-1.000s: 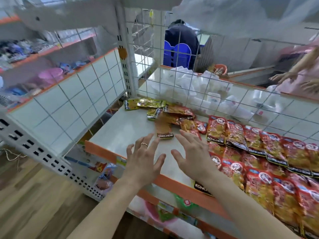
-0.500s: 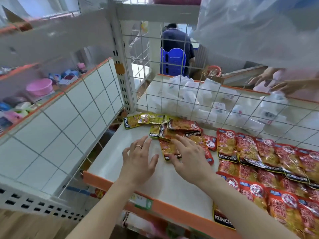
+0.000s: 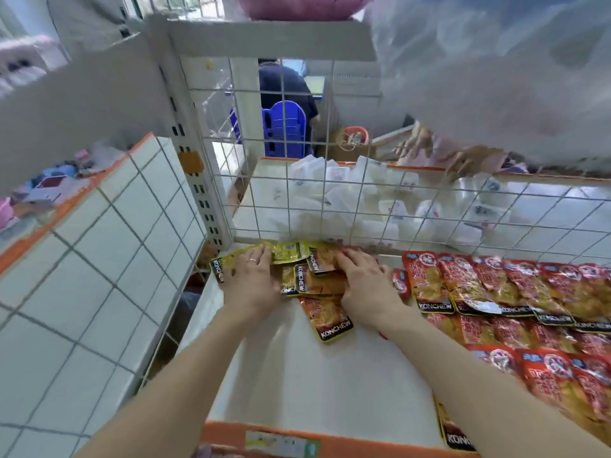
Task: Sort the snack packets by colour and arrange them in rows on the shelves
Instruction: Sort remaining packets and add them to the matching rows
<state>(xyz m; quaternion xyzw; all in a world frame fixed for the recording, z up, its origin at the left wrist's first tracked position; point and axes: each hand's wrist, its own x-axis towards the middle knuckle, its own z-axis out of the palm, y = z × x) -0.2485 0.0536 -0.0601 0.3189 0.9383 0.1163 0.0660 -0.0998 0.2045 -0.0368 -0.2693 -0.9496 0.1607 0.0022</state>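
Fingers [image 3: 263,257] on packets [image 3: 330,317], white shelf [image 3: 297,375]

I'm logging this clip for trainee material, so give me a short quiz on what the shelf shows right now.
1. True or false: the red packets lie in rows on the right of the shelf.
2. Which packets does the left hand touch? A. yellow packets B. blue packets C. red packets
3. Fill in: the right hand lies flat on the ___ packets.
Key: 1 true; 2 A; 3 orange packets.
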